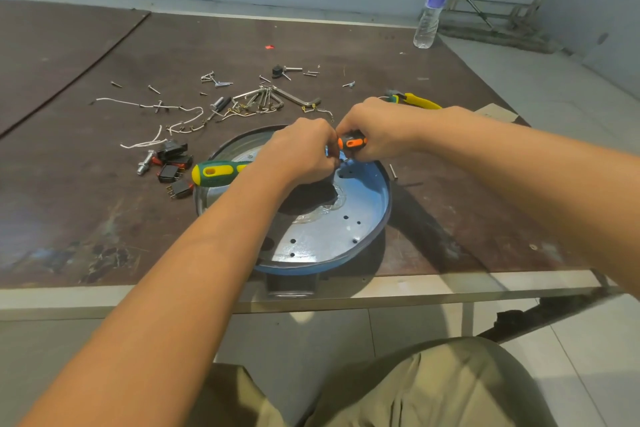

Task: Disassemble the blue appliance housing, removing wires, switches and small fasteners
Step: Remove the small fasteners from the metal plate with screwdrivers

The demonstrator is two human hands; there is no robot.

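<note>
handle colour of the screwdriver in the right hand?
Orange with black. The screwdriver held by the right hand shows in the head view, the only one.

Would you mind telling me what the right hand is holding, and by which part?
The right hand grips the orange-and-black screwdriver by its handle.

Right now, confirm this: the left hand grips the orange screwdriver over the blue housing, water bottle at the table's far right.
Wrong hand: in the head view the right hand grips the orange screwdriver over the blue housing, water bottle at the table's far right.
</note>
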